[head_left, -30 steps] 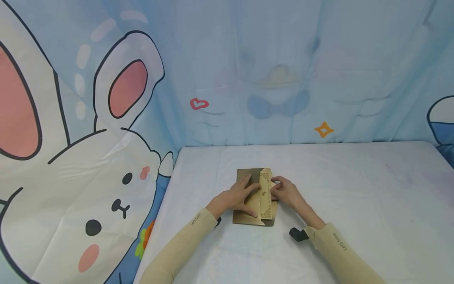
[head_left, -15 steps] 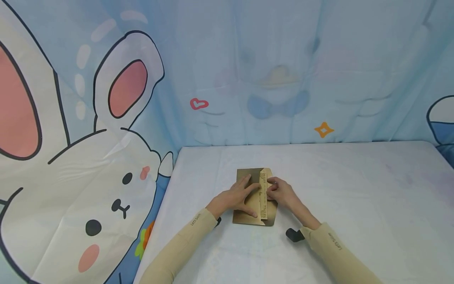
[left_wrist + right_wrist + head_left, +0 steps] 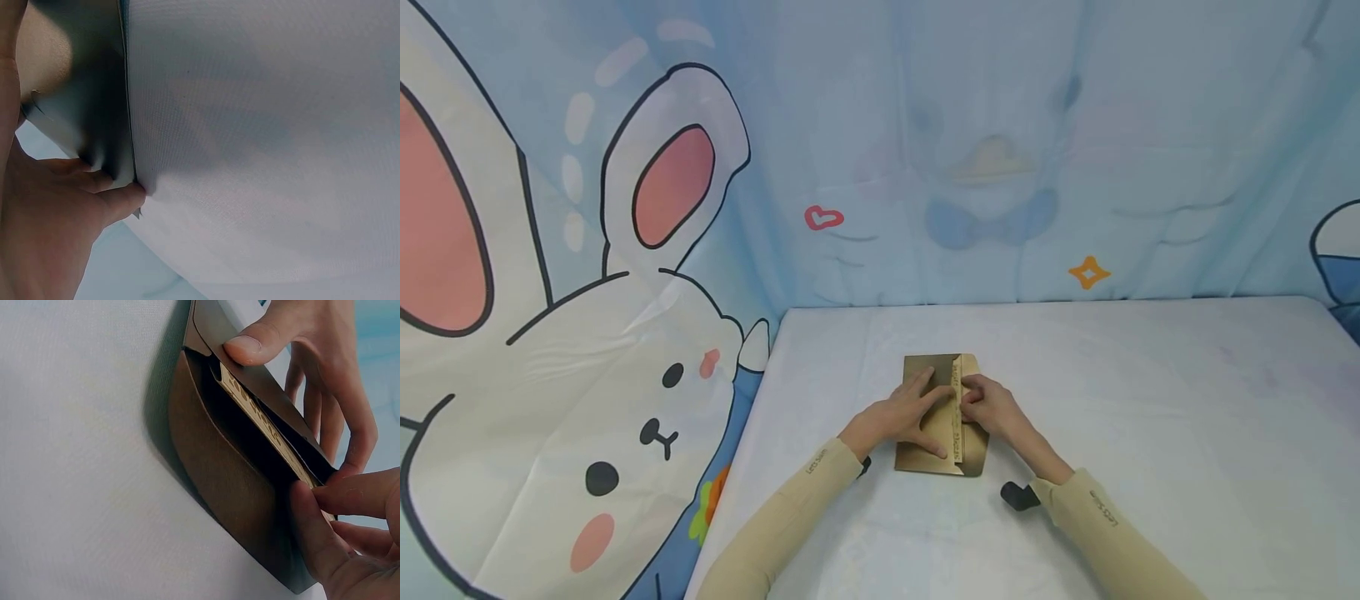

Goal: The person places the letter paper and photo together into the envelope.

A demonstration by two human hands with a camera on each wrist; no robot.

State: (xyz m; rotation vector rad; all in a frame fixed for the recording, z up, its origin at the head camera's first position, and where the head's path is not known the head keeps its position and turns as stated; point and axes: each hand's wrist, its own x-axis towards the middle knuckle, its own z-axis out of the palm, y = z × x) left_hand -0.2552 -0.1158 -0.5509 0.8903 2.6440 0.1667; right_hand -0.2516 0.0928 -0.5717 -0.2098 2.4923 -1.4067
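A gold-brown paper envelope [image 3: 917, 457] lies on the white-covered table, its rounded flap spread out to the right. Out of its opening sticks a narrow strip of a pale gold card [image 3: 957, 446] with an ornate printed border; the rest is hidden inside. My left hand [image 3: 895, 418] presses on the envelope with spread fingers, one fingertip near the opening. Thumb and fingers of my right hand [image 3: 995, 408] pinch the card's exposed edge. In the right wrist view, the card [image 3: 259, 422] sits between the envelope's front and its brown flap [image 3: 209, 447].
The white tablecloth [image 3: 1150, 400] stretches out around the envelope. Behind the table hangs a light blue curtain [image 3: 880, 100] with cartoon prints, and a large rabbit print [image 3: 550, 433] covers the left side. Black wrist mounts [image 3: 1019, 497] show at the cuffs.
The card has slid left into the envelope, leaving a much thinner strip showing. My right hand has moved left with it; the left hand has stayed in place.
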